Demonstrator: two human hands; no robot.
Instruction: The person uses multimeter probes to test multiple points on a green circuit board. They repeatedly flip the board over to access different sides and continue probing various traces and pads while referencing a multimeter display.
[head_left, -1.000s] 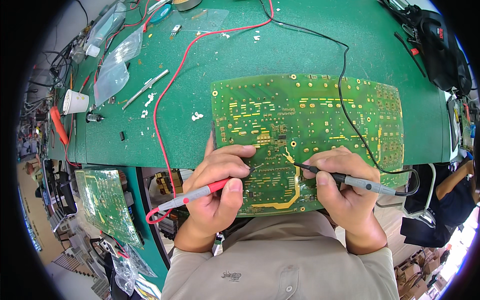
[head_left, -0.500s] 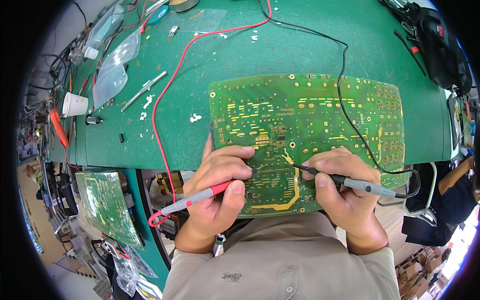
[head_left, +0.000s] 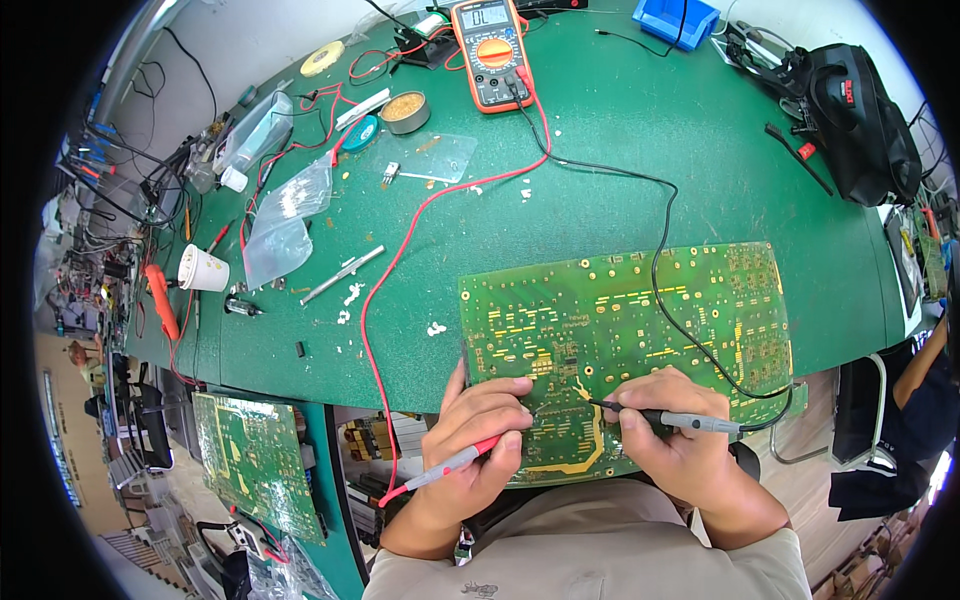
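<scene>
A large green circuit board (head_left: pixel 640 330) lies solder side up at the near edge of the green bench. My left hand (head_left: pixel 478 440) grips a red test probe (head_left: pixel 450 465) and holds its tip on the board's lower part. My right hand (head_left: pixel 672 445) grips a black test probe (head_left: pixel 680 421), its tip pointing left onto the board near the other tip. A red lead (head_left: pixel 400 260) and a black lead (head_left: pixel 660 240) run across the bench up to an orange multimeter (head_left: pixel 490 50) at the far edge.
Left of the board lie clear plastic bags (head_left: pixel 280 215), a white paper cup (head_left: pixel 203 269), a metal rod (head_left: pixel 340 275), an orange-handled tool (head_left: pixel 160 295). A tin (head_left: pixel 404 110) and tape roll (head_left: pixel 322 58) sit far back. A black bag (head_left: pixel 850 110) is at right. A second green board (head_left: pixel 250 455) lies lower left.
The view has tilted up, so the multimeter and far bench edge now show. Both hands keep their probes on the board at about the same spots.
</scene>
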